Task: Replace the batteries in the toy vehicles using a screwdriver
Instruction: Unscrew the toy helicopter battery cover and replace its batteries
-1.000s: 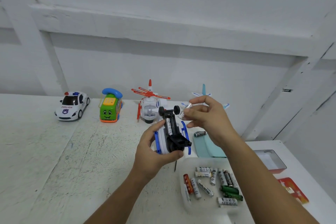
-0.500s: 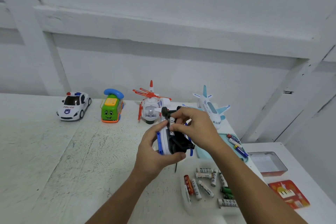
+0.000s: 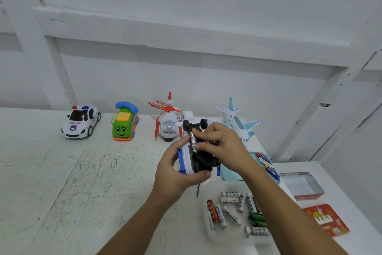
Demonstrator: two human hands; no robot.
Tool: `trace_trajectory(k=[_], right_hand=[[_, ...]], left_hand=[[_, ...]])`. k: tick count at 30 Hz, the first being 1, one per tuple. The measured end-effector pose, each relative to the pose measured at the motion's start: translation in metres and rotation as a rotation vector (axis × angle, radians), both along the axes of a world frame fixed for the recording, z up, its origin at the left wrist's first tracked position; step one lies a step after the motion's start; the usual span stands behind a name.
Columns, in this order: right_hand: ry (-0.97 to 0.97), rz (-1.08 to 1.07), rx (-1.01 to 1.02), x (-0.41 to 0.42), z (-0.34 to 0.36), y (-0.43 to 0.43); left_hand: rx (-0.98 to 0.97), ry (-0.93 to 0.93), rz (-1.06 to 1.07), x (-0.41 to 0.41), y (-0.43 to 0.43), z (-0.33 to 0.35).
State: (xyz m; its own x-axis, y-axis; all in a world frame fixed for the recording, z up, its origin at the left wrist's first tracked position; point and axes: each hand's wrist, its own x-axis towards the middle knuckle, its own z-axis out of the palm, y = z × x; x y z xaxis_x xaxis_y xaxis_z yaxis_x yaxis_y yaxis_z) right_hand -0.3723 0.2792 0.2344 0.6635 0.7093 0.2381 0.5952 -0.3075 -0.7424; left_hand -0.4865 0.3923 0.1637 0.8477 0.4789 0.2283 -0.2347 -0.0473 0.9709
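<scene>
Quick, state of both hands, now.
Left hand: grips the upturned toy vehicle.
Right hand: pinches a battery in its underside.

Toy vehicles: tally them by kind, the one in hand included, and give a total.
police car: 1
green telephone bus: 1
red-and-white helicopter: 1
airplane: 1
blue-and-white toy vehicle, upside down in the left hand, the right hand pinching a battery in it: 1
Total: 5
</scene>
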Motion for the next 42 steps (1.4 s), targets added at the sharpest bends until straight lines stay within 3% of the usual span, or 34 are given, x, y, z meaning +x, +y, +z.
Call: trace_trajectory(k=[16, 19, 23, 26, 33, 42], right_hand=[[0.520, -0.103, 0.441, 0.033, -0.008, -0.058], [0.503, -0.194, 0.325, 0.050, -0.016, -0.080], [0.370, -0.343, -0.151, 0.076, -0.039, -0.116], [0.119, -0.427, -0.451, 0.091, -0.059, -0.135], [0.046, -0.488, -0.450, 0.095, -0.071, -0.137], [0.102, -0.452, -0.442, 0.097, -0.078, -0.122]], left_hand=[[0.060, 0.039, -0.037, 0.034, -0.017, 0.000], [0.048, 0.056, -0.040, 0.041, -0.022, -0.002], [0.053, 0.062, -0.040, 0.046, -0.028, -0.005], [0.063, 0.051, -0.039, 0.048, -0.031, -0.006], [0.055, 0.058, -0.031, 0.050, -0.032, -0.009], [0.062, 0.065, -0.029, 0.048, -0.033, -0.010]])
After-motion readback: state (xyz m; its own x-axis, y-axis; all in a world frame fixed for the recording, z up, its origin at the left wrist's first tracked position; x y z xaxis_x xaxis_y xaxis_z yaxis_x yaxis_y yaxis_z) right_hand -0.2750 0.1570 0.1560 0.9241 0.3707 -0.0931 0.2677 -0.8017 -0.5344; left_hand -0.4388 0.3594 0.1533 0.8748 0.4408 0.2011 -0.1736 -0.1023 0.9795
